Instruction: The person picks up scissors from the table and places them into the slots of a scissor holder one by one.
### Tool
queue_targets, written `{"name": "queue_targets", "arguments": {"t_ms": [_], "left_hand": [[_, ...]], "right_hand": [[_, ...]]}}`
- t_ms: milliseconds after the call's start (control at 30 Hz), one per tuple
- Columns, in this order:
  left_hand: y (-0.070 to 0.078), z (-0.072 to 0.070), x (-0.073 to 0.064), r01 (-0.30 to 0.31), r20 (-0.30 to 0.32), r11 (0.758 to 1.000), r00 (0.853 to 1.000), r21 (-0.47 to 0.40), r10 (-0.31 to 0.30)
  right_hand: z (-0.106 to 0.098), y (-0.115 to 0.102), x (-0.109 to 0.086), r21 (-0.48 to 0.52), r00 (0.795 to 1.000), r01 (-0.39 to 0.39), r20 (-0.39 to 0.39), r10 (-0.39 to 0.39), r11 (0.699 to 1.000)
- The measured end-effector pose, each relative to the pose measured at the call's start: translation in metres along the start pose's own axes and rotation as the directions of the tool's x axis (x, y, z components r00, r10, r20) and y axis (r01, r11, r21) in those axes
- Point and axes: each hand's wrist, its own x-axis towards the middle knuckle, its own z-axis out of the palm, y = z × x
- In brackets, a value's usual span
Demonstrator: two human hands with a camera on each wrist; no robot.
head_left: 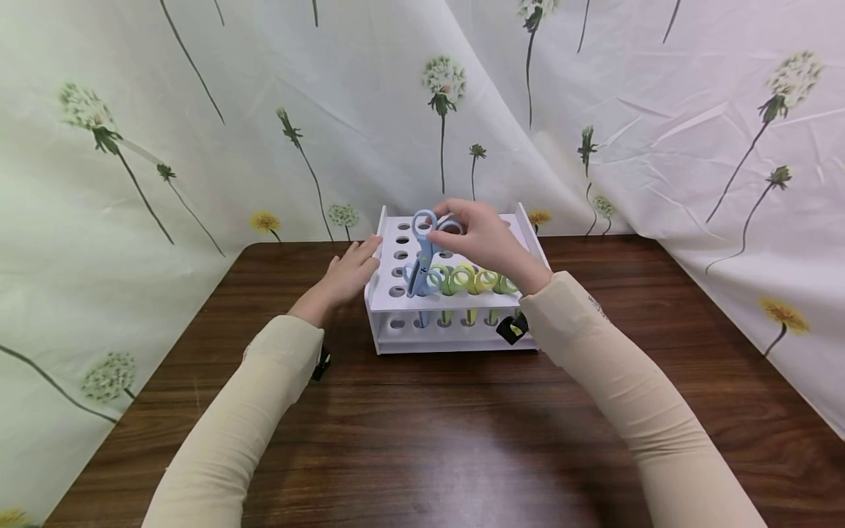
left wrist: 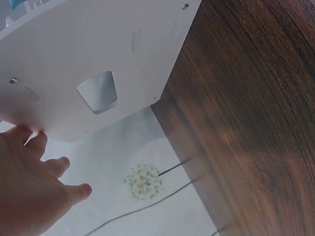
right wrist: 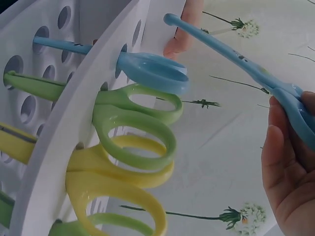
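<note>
Between its thumb and fingers my right hand (head_left: pixel 485 238) holds a pair of blue scissors (head_left: pixel 423 265) by the handle loops, blades pointing down, above a white two-tier rack (head_left: pixel 462 346) with round holes. In the right wrist view those scissors (right wrist: pixel 241 61) are apart from the rack. Other scissors stand in the front row, handles up: a blue pair (right wrist: pixel 152 71), a green pair (right wrist: pixel 135 118), a yellow pair (right wrist: pixel 118 169) and another green one (right wrist: pixel 113 221). My left hand (head_left: pixel 346 275) touches the rack's left side panel (left wrist: pixel 64 73) with extended fingers.
The rack stands near the back of a dark brown wooden table (head_left: pixel 409 433). A white curtain (head_left: pixel 370 95) printed with dandelions hangs behind and along both sides. A black wrist piece (head_left: pixel 512 328) hangs below my right wrist, in front of the rack.
</note>
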Motion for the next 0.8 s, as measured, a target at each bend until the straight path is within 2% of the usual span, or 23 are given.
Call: {"name": "queue_targets", "arguments": {"t_ms": [400,800], "left_hand": [[-0.001,0.001,0.000,-0.006,0.001,1.000,1.000,-0.002,0.006],[-0.002,0.000,0.001,0.000,0.005,1.000,1.000,0.004,0.000]], "right_hand": [[0.014,0.006,0.013,0.027,0.999,-0.032,-0.006,0.032,0.999],[0.024,0.013,0.021,0.032,1.000,-0.013,-0.017,0.014,0.999]]}}
